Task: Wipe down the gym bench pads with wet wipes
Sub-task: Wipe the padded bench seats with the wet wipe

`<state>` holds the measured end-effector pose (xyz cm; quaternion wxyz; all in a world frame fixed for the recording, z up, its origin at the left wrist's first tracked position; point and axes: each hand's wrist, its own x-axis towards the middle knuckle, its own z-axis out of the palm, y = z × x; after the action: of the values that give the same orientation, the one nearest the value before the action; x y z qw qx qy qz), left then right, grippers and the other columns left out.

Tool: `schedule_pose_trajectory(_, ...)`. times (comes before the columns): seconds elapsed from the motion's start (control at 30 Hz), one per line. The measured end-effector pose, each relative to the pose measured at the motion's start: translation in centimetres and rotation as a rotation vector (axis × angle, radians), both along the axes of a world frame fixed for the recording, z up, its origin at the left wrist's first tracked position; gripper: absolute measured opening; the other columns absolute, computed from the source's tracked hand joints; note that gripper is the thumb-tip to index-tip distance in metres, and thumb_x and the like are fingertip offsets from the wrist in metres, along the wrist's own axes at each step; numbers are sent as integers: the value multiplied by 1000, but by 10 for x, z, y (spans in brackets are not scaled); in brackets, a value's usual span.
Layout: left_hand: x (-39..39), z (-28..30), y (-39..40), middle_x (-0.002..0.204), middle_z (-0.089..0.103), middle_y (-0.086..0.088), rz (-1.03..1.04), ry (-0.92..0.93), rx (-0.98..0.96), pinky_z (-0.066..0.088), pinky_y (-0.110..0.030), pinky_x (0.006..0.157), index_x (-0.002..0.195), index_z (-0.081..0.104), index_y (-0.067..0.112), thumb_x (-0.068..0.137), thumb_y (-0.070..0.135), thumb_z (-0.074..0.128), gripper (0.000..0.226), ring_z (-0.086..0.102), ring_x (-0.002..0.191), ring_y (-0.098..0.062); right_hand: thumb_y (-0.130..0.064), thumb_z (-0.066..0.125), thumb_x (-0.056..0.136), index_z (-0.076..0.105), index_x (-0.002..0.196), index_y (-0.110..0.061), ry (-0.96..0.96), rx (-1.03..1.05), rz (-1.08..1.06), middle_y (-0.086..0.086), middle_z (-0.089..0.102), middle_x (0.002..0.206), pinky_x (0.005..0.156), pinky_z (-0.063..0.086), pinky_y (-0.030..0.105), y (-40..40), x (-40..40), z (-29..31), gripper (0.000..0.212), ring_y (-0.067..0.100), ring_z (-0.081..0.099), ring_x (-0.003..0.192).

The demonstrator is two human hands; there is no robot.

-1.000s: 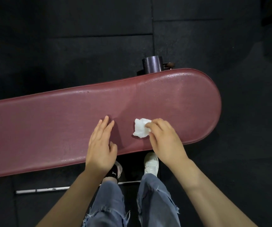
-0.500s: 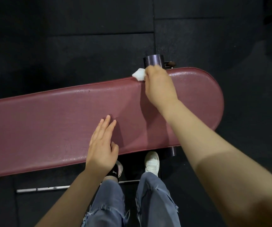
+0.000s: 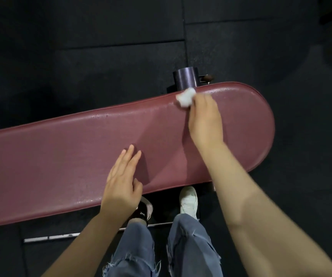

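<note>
Wipe (image 3: 185,98) slightly nearer on maroon pad (image 3: 61,160), dark floor (image 3: 81,47).

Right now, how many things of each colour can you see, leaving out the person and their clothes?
Red: 1, the bench pad
White: 1, the wipe
Dark metal: 1, the tube behind the pad
Silver: 1, the floor bar
Total: 4

Head camera looks steeply down, close over the bench pad (image 3: 61,166) (single view).
</note>
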<state>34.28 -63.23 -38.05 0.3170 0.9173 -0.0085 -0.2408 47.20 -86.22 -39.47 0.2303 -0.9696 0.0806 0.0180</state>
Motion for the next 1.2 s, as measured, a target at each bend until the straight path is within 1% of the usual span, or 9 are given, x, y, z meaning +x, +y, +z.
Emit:
schedule_pose_trajectory(0.07, 0, 0, -1, 163, 14, 13, -15, -1, 18, 15, -33, 119, 152, 33, 23, 82, 13, 46, 72, 6, 151, -5, -6, 48, 94, 59, 106, -3, 28, -46, 4, 17, 58, 106, 75, 42, 43, -1, 37, -2, 17, 35, 54, 94)
schedule_pose_trajectory(0.13, 1, 1, -4, 164, 12, 11, -32, 10, 49, 14, -35, 120, 153, 32, 20, 83, 13, 47, 71, 4, 152, -7, -5, 51, 92, 59, 103, -3, 24, -73, 16, 17, 59, 101, 73, 41, 41, -6, 23, -5, 15, 35, 54, 90)
schedule_pose_trajectory(0.23, 4, 6, -15, 165, 11, 3, -70, 41, 165, 12, -42, 123, 154, 28, 16, 85, 7, 56, 76, 3, 152, -15, 2, 53, 86, 61, 99, -3, 33, -38, -57, 14, 58, 88, 70, 46, 44, -22, -75, 3, 16, 36, 55, 80)
schedule_pose_trajectory(0.37, 13, 3, -27, 164, 19, -1, -264, -46, 261, 6, -41, 122, 154, 27, 16, 80, 9, 61, 82, 10, 152, -20, 4, 56, 90, 60, 103, -7, 165, 49, -216, 0, 55, 87, 72, 50, 42, -26, -170, 24, 18, 20, 52, 79)
schedule_pose_trajectory(0.5, 17, -3, -40, 165, 10, 3, -248, -45, 278, 1, -41, 123, 156, 22, 22, 94, 27, 47, 67, 4, 152, -17, 2, 57, 89, 59, 94, -2, 30, -10, -192, 11, 56, 86, 68, 44, 41, -28, -91, 7, 7, 31, 53, 78)
schedule_pose_trajectory(0.67, 16, -4, -38, 164, -4, 7, -299, -39, 316, -2, -41, 123, 158, 12, 24, 98, 36, 45, 69, -5, 152, -15, -2, 47, 91, 59, 103, -2, -76, -99, -128, 16, 58, 99, 77, 37, 35, -43, 35, -3, 17, 32, 52, 91)
schedule_pose_trajectory(0.93, 17, -3, -38, 166, 3, -5, -391, -25, 417, 10, -49, 123, 158, 8, 18, 93, 51, 51, 85, 1, 153, -25, 4, 58, 89, 59, 100, -6, 124, 15, -221, 6, 56, 89, 75, 49, 43, -56, -165, 20, 15, 24, 52, 82)
schedule_pose_trajectory(1.07, 15, -7, -36, 166, 8, -5, -393, -49, 418, 13, -49, 122, 158, 11, 18, 90, 51, 56, 88, 6, 153, -26, 0, 52, 89, 60, 94, -2, 28, -27, -169, 14, 57, 86, 70, 41, 39, -56, -96, 8, 10, 32, 52, 78)
schedule_pose_trajectory(1.2, 14, -10, -36, 166, 4, -4, -392, -70, 423, 9, -47, 123, 158, 6, 19, 91, 54, 50, 86, 2, 153, -24, 0, 48, 90, 59, 106, 1, -16, -139, -22, 20, 59, 103, 77, 41, 42, -54, 38, -4, 19, 37, 55, 91)
